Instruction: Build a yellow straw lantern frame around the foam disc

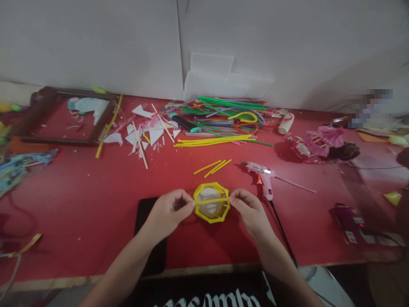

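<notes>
A yellow polygon-shaped frame surrounds a pale round piece near the table's front. One yellow stick lies across its middle. My left hand pinches the stick's left end at the frame's edge. At the right end, my right hand pinches the same stick, thumb and fingers together. Several short yellow sticks lie just behind the frame. A pink glue gun rests to the right, its nozzle pointing left.
On the red table, a black flat object lies under my left forearm. Colored pipe cleaners, a cutter and paper scraps lie at the back. A dark wooden frame sits back left; a purple box is at right.
</notes>
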The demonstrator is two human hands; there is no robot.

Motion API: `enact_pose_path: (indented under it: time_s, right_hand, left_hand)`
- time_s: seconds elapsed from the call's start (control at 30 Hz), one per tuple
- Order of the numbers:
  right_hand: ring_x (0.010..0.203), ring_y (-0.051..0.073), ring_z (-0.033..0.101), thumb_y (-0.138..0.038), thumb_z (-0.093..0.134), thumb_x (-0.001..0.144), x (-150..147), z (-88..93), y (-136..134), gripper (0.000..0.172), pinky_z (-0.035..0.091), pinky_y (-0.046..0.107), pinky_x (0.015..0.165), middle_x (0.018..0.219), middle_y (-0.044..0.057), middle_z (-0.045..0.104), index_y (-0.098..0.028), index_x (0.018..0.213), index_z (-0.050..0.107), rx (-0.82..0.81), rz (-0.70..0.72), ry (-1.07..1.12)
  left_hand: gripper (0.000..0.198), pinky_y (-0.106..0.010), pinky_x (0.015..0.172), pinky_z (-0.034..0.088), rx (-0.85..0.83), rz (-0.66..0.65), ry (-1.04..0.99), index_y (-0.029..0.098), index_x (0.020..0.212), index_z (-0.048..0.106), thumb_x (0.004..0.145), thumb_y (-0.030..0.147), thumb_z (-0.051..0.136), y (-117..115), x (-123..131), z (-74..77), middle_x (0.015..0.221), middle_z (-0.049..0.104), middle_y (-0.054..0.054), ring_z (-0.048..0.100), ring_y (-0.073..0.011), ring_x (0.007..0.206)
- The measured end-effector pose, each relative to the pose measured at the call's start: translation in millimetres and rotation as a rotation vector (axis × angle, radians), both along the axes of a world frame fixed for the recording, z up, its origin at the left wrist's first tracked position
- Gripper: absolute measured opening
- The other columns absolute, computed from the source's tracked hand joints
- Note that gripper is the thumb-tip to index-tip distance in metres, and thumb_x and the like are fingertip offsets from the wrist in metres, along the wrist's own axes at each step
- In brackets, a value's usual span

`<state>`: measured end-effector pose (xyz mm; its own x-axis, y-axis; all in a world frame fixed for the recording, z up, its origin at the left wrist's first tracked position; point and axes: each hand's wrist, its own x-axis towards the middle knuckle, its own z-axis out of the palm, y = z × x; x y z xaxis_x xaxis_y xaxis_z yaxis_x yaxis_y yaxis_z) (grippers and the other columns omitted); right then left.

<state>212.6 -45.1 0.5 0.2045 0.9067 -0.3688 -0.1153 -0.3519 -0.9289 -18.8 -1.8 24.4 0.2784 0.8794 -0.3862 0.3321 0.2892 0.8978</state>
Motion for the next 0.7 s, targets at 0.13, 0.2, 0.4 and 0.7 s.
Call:
enact_pose_path:
  time_s: [0.13, 0.2, 0.4, 0.7]
  right_hand:
    - [0.065, 0.014, 0.051, -0.039, 0.076, 0.07, 1, 1.4, 9, 0.023, 0.043, 0.027, 0.062, 0.063, -0.001, 0.059, -0.021, 0.064, 0.062, 0.007, 0.036, 0.0]
    - [0.064, 0.014, 0.05, -0.04, 0.076, 0.07, 2, 2.2, 12, 0.024, 0.042, 0.026, 0.062, 0.062, -0.002, 0.058, -0.021, 0.063, 0.062, 0.011, 0.053, -0.001]
    - [0.065, 0.014, 0.05, -0.041, 0.077, 0.07, 3, 1.9, 14, 0.025, 0.042, 0.027, 0.063, 0.064, -0.002, 0.058, -0.021, 0.065, 0.063, 0.01, 0.069, -0.014]
    - [0.066, 0.014, 0.05, -0.041, 0.075, 0.074, 7, -0.5, 11, 0.025, 0.042, 0.027, 0.064, 0.066, -0.002, 0.058, -0.021, 0.066, 0.063, 0.008, 0.097, -0.022]
  left_hand:
    - [0.023, -0.023, 0.057, 0.044, 0.021, 0.013, -0.009, 0.018, 0.071, 0.064, 0.077, 0.039, 0.069, 7, -2, -3.8, 0.068, 0.068, -0.001, 0.057, -0.0117, 0.059]
    - [0.022, -0.023, 0.059, 0.046, 0.034, 0.014, -0.009, 0.018, 0.072, 0.065, 0.078, 0.039, 0.07, 10, -3, -5.3, 0.07, 0.07, -0.001, 0.059, -0.0126, 0.061]
    - [0.022, -0.024, 0.059, 0.047, 0.05, -0.008, 0.008, 0.018, 0.074, 0.067, 0.079, 0.039, 0.071, 14, -5, -6.5, 0.071, 0.071, -0.001, 0.062, -0.0138, 0.061]
    - [0.021, -0.023, 0.06, 0.049, 0.066, -0.01, 0.031, 0.019, 0.074, 0.068, 0.079, 0.038, 0.071, 14, -5, -2.9, 0.073, 0.073, -0.001, 0.065, -0.0142, 0.064]
